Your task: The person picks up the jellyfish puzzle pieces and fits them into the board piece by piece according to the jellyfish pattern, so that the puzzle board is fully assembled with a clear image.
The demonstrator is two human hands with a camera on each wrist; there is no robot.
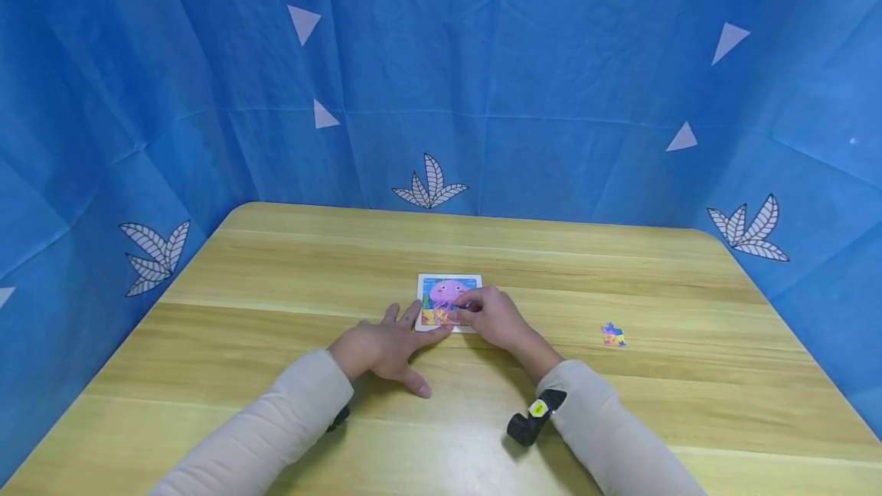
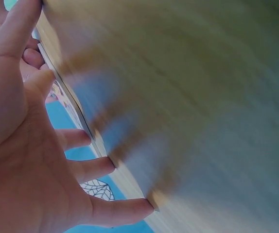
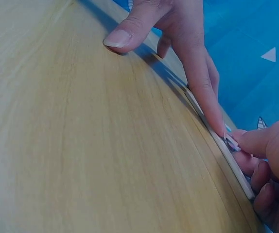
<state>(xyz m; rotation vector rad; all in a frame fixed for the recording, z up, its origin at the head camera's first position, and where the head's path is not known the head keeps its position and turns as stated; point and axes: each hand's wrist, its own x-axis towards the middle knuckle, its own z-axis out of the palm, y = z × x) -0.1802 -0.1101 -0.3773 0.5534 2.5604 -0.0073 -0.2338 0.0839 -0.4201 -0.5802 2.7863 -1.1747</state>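
Observation:
A square jigsaw board with a white rim point(image 1: 455, 276) lies near the middle of the table, its picture a pink jellyfish point(image 1: 442, 289) on blue. My left hand point(image 1: 386, 347) rests at the board's near left corner with its fingers spread; the index finger point(image 3: 208, 104) presses on the near edge. Over the board's right part, my right hand point(image 1: 498, 318) pinches a small puzzle piece point(image 3: 232, 143) between thumb and forefinger. The fingers hide part of the picture there. In the left wrist view, the left fingertips touch down along the board point(image 2: 74, 102) and table.
To the right on the wooden table point(image 1: 689, 305) lies a small colourful jigsaw piece point(image 1: 612, 334), apart from the board. A black wrist camera point(image 1: 529, 423) sticks out by the right sleeve. Blue curtain point(image 1: 551, 83) hangs behind and at both sides.

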